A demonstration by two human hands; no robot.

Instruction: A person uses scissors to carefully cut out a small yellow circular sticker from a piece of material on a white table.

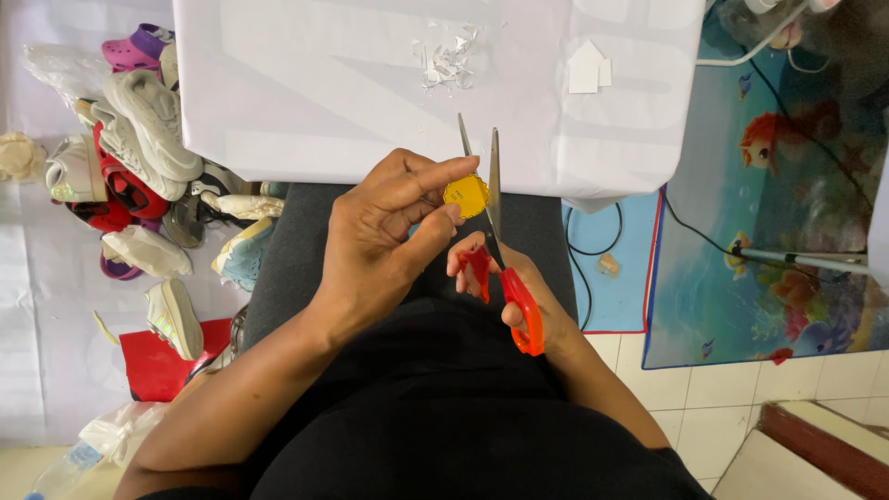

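My left hand point(384, 236) pinches a small yellow paper piece point(466, 195) between thumb and fingers, just below the near edge of a white-covered table point(306, 93). My right hand point(523, 282) grips red-handled scissors point(507, 278). Their metal blades point(482, 167) stand apart and point up, one on each side of the yellow piece. Both hands hover over my lap, which is in dark clothing.
White paper scraps point(449, 60) and a small white house-shaped cutout point(586, 67) lie on the table. A pile of shoes point(139, 167) sits on the floor at left, above a red sheet point(157, 366). A fish-patterned mat point(778, 204) with cables lies at right.
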